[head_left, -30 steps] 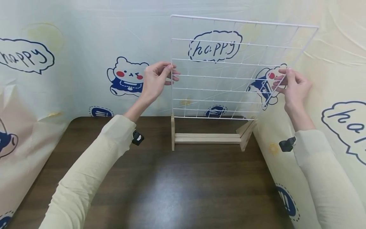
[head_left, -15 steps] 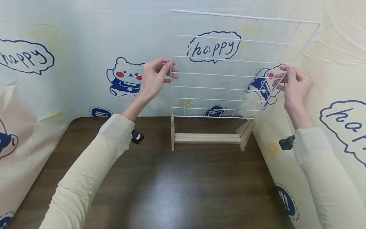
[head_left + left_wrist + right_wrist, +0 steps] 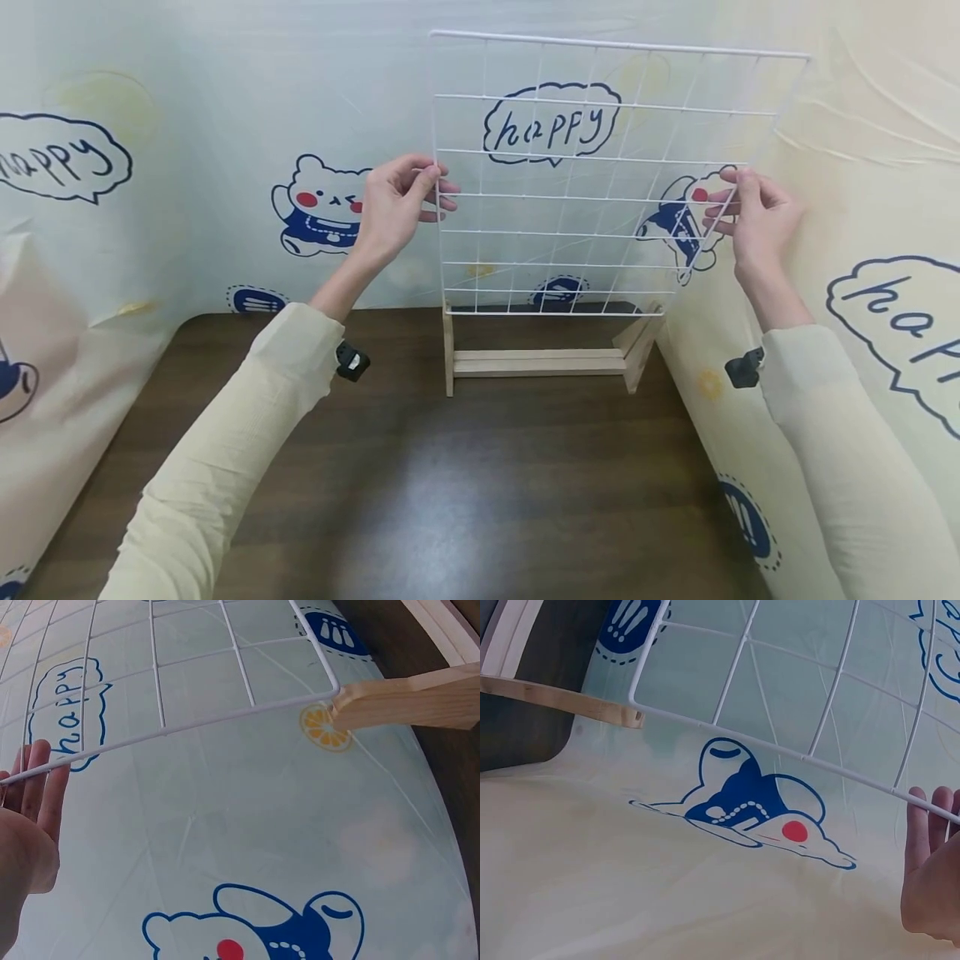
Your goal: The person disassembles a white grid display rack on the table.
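Note:
A white wire grid panel (image 3: 570,198) stands upright above a pale wooden stand (image 3: 538,365), its lower edge near the tops of the two side pieces. My left hand (image 3: 397,204) pinches the panel's left edge wire between thumb and fingers. On the opposite side, my right hand (image 3: 761,217) pinches the right edge wire at about the same height. In the left wrist view, a lower corner of the grid meets the tip of a wooden side piece (image 3: 412,697). The other corner lies close to the second side piece (image 3: 562,701) in the right wrist view; contact there is unclear.
The stand rests on a dark brown wooden table (image 3: 420,483), near its back right. Pale printed sheeting (image 3: 225,167) with bear and "happy" drawings hangs behind and along both sides, close to the panel and my right hand.
The grid's top right corner has shifted left and its upper edge sits slightly higher than a second ago. Both hands keep their grip. The whole view has shifted slightly too.

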`<action>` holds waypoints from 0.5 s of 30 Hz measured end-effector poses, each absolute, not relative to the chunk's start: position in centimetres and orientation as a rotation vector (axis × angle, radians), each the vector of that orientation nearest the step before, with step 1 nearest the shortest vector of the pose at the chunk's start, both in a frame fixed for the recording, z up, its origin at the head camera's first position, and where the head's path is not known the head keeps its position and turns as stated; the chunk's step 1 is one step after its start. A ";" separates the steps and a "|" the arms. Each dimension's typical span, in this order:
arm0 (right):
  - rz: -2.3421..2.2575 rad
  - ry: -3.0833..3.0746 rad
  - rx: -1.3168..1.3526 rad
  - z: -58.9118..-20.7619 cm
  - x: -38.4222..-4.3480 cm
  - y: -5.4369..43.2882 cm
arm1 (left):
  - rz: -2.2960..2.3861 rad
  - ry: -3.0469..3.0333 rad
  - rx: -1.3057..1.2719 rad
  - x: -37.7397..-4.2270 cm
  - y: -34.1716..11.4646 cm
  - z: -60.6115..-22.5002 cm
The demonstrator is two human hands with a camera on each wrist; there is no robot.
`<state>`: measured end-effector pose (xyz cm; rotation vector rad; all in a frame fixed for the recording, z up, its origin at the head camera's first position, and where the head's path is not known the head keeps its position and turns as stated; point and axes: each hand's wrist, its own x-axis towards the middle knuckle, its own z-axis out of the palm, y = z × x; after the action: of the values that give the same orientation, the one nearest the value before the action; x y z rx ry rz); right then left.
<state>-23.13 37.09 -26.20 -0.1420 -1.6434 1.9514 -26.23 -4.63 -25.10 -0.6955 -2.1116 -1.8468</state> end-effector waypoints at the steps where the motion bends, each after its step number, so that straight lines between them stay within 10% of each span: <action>1: 1.954 -1.639 -0.137 -26.2 -23.1 37.1 | -1.849 -2.114 -0.695 -26.2 -4.7 -25.1; 15: 1.889 -1.726 -0.116 -27.6 -23.2 36.1 | -1.839 -2.144 -0.617 -25.8 -5.0 -25.8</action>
<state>-23.20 36.09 -27.62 -0.1159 -1.7258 1.8890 -25.77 -5.01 -25.84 -0.6167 -2.1443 -1.8395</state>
